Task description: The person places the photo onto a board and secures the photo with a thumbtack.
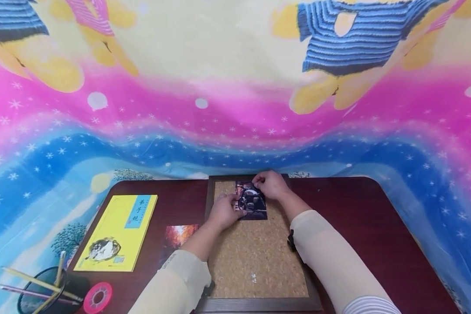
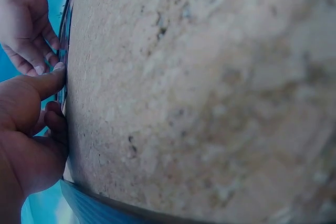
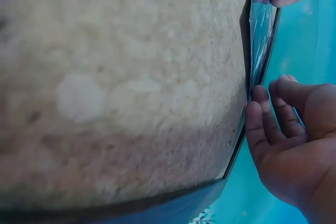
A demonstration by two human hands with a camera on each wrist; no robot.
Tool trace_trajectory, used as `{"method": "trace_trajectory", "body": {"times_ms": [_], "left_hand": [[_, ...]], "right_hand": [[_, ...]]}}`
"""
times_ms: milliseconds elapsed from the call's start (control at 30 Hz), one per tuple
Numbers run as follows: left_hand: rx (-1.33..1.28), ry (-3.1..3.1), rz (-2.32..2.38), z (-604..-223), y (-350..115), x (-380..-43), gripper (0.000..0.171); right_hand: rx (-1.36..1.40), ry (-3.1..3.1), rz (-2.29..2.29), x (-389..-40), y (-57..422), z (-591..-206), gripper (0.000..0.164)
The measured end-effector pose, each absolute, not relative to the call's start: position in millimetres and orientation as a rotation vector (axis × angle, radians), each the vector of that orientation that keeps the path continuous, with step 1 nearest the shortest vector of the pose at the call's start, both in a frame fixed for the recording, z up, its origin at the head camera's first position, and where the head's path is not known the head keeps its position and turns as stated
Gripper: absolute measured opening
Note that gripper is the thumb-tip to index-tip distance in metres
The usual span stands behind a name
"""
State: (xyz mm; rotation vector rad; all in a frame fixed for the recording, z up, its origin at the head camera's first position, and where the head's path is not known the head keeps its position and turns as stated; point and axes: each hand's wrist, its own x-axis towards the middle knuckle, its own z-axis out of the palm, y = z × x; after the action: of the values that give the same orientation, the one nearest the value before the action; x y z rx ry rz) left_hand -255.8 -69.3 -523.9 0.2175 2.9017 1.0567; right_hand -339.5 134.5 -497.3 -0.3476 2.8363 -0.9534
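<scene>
Counter (image 1: 349,222), left to right: one pencil cup (image 1: 76,285); one tape roll (image 1: 107,291); one book (image 1: 115,231); one loose picture (image 1: 179,237); my left hand (image 1: 221,212), thumb and fingers at the photo's (image 1: 254,208) left edge; one corkboard (image 1: 259,261) under that photo; my right hand (image 1: 274,186), fingers bent at its upper-right corner; whether either pinches, I cannot tell.

Wears pale cream coverings on both forearms: a left sleeve (image 1: 176,279) and a right sleeve (image 1: 333,257), each plain, smooth and lightly creased, with a loose cuff that ends near the wrist. Bears small dark lettering (image 1: 168,261) on the outer side of the left one, too blurred to read. Shows a black fitting (image 1: 291,240) at the inner edge of the right cuff. Displays grey-and-white striped cloth (image 1: 370,305) farther up that arm. Leaves the left hand (image 1: 224,211) and right hand (image 1: 272,185) bare.
</scene>
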Motion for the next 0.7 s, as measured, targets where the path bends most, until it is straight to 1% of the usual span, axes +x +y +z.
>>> {"method": "trace_trajectory", "body": {"times_ms": [467, 700], "left_hand": [[0.220, 2.884, 1.058, -524.2, -70.5, -256.1, 0.061], [0.226, 2.889, 1.071, -523.4, -70.9, -254.4, 0.058]], "right_hand": [[-0.356, 2.839, -0.920, -348.8, 124.1, -502.6, 0.013], [-0.363, 2.851, -0.864, -354.1, 119.4, -504.5, 0.015]]}}
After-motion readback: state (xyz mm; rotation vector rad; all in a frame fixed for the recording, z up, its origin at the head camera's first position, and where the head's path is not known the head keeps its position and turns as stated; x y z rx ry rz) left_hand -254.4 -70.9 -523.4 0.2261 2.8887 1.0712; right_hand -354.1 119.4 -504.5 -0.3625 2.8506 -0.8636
